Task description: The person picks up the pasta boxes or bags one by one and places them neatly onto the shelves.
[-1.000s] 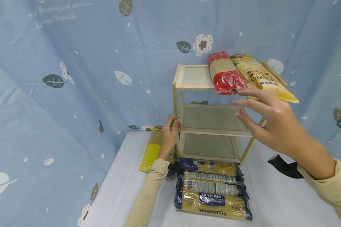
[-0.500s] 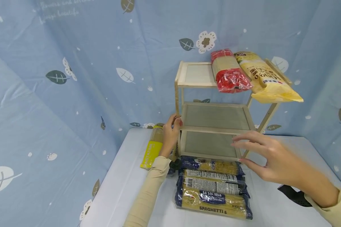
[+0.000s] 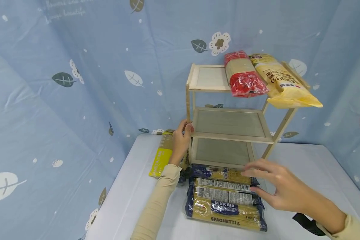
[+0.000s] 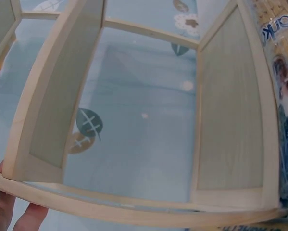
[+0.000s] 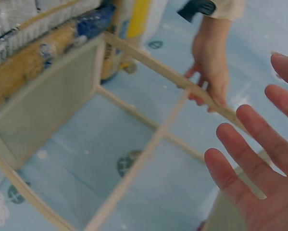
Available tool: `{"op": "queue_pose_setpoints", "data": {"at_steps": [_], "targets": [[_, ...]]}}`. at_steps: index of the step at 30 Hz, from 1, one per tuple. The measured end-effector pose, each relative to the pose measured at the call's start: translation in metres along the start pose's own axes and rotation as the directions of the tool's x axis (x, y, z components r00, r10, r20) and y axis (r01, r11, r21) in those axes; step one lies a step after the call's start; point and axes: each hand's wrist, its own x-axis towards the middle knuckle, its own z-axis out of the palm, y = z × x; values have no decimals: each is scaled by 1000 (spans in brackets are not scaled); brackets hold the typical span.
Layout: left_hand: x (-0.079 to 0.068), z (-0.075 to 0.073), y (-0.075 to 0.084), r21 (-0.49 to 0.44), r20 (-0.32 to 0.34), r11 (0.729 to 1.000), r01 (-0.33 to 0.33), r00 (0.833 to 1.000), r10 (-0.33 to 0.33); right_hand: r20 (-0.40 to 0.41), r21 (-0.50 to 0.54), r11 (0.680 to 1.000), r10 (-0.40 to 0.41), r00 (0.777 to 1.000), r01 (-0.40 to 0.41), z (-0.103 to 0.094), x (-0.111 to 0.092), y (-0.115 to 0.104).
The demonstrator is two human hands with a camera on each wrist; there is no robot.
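My left hand [image 3: 180, 141] grips the left front post of a small three-tier wooden rack [image 3: 232, 122], level with its middle tier; fingers [image 4: 31, 220] show behind the post in the left wrist view. Over the right ends of several blue-and-yellow spaghetti packs, my right hand [image 3: 277, 186] hovers with fingers spread and slightly bent, holding nothing. The front spaghetti pack [image 3: 225, 210] lies label up. Behind it are packs with white printed backs [image 3: 222, 196], and another spaghetti pack [image 3: 225, 173] lies against the rack's base.
On the rack's top tier lie a red-ended noodle pack [image 3: 247, 80] and a yellow noodle bag [image 3: 283, 83], both overhanging the front edge. A yellow pasta pack [image 3: 162, 160] lies left of the rack on the white-covered table [image 3: 120, 203]. Blue patterned cloth [image 3: 93, 66] hangs behind.
My right hand has come down from beside the top-tier packs to above the spaghetti packs' right ends. The left hand keeps its grip on the post.
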Motion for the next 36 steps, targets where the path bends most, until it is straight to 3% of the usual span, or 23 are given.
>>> {"op": "queue_pose_setpoints", "data": {"at_steps": [20, 30, 36], "targets": [[1, 1, -1, -6, -9, 1000, -20, 1000, 20, 76, -5, 1000, 28, 997, -28, 82, -49, 12], [1, 1, -2, 16, -18, 1000, -27, 999, 27, 142, -6, 996, 91, 986, -91, 125, -77, 15], [1, 0, 0, 9, -20, 999, -31, 999, 31, 230, 12, 993, 113, 967, -119, 143, -93, 20]]}}
